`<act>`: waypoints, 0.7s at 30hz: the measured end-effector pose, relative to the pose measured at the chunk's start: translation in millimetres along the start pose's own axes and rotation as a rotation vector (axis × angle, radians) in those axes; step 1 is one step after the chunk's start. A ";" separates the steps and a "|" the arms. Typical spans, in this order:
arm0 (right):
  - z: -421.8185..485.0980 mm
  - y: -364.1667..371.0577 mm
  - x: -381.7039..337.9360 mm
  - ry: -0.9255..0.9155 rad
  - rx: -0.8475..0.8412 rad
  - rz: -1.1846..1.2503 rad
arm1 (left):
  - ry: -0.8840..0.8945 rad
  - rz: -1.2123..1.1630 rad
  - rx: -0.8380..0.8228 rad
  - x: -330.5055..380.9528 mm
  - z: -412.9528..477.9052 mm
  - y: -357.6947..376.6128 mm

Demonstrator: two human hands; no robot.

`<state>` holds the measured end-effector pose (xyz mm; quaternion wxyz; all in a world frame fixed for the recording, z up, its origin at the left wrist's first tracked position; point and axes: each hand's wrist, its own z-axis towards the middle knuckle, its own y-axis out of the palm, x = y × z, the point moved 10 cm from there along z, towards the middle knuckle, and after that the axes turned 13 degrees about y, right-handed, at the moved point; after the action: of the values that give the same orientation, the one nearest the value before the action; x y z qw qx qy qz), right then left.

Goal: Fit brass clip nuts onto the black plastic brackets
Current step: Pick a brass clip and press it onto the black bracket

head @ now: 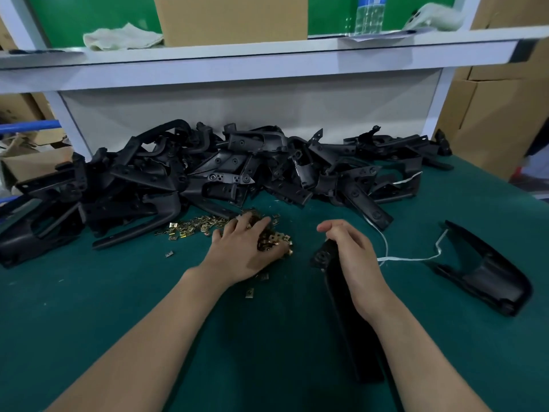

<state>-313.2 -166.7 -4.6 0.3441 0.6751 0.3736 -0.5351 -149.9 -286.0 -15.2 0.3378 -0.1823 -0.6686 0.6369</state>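
Observation:
A loose heap of brass clip nuts (193, 228) lies on the green mat in front of the bracket pile. My left hand (246, 248) rests palm down on the right part of that heap, fingers curled into the nuts; whether it holds one is hidden. My right hand (350, 257) grips a long black plastic bracket (353, 337) near its top end, whose tab with a hole (322, 257) shows just left of the fingers. The bracket runs back toward me along the mat.
A big tangled pile of black brackets (225, 173) fills the back of the green table (118, 307). One separate black bracket (487, 275) lies at right, with a white strap (413, 258) beside it. A white shelf with a cardboard box (231, 19) hangs overhead.

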 end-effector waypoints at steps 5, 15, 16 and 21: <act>1.0 -2.4 0.7 -0.002 -0.005 0.001 | 0.027 0.098 0.070 2.4 11.1 -7.1; 0.3 1.8 -2.4 -0.033 -0.044 -0.098 | 0.048 0.331 0.112 -11.7 -9.1 -31.0; -0.7 2.7 -4.6 -0.048 -0.050 -0.135 | 0.063 0.368 0.106 -14.0 -9.8 -32.6; -13.1 14.0 -14.3 -0.170 -0.083 -0.560 | 0.023 0.355 0.166 -36.9 -23.0 -46.0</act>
<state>-297.0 -164.1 12.7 0.2406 0.4836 0.5368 -0.6481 -99.6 -299.8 20.6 0.2418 -0.2761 -0.5672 0.7373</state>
